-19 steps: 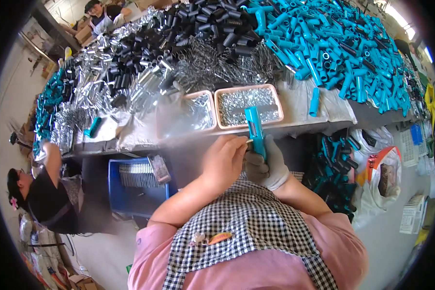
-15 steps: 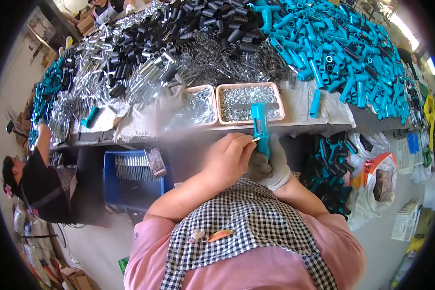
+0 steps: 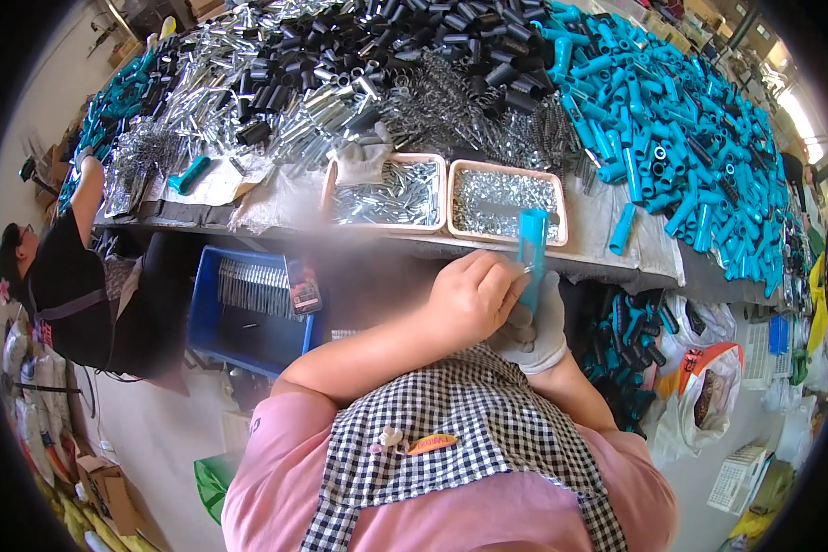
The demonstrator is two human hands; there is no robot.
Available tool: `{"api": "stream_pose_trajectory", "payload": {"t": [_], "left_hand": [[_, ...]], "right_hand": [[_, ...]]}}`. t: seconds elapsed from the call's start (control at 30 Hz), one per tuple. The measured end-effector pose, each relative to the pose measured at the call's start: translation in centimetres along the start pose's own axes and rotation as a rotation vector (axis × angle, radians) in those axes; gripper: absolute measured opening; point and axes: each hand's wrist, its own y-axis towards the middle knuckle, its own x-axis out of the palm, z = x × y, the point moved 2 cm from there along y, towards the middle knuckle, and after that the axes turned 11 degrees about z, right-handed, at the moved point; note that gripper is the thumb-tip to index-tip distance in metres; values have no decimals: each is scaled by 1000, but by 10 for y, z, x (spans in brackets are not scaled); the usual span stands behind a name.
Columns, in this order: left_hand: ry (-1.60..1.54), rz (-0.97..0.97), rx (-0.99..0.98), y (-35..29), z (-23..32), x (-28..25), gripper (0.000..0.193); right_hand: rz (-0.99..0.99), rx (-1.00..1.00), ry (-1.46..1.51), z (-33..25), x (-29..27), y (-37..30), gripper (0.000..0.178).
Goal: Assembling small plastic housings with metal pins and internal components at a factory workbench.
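Note:
My right hand [image 3: 535, 331], in a pale grey-palmed work glove, grips a teal plastic tube-shaped handle [image 3: 532, 237] by its lower end. The handle stands upright in front of the trays, a cut-out showing in its side. My bare left hand [image 3: 474, 296] is closed in a pinch against the handle's left side; a small shiny metal pin [image 3: 527, 269] barely shows at the fingertips. Beyond are a pink tray [image 3: 327, 201] of slim metal pins, with a loose glove [image 3: 362, 164] over its corner, and a second pink tray [image 3: 563, 216] of small metal pieces.
Heaped on the table are teal handles [image 3: 681, 156], black sleeves [image 3: 469, 41], springs [image 3: 442, 106] and metal tubes [image 3: 327, 115]. Below stand a blue crate [image 3: 202, 317] and a white sack [image 3: 695, 405]. A co-worker [image 3: 69, 285] reaches to the table at left.
The view has shifted, so the trays and both hands appear farther right. My hands still hold the teal handle together, with the left fingers at its side.

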Motion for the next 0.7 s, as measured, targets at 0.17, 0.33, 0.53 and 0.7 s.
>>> {"api": "stream_pose_trajectory", "payload": {"t": [0.17, 0.33, 0.53, 0.7], "left_hand": [[230, -54, 126, 6, 9, -2, 17], [398, -203, 32, -7, 6, -1, 14], [-137, -441, -794, -9, -18, -1, 22], [-1024, -41, -1249, -33, -42, 22, 35]], "right_hand": [[-62, -68, 29, -2, -23, 14, 46], [-412, -70, 37, -4, -23, 27, 39], [-110, 120, 16, 10, -26, 17, 48], [-408, 212, 14, 16, -39, 10, 54]]}}
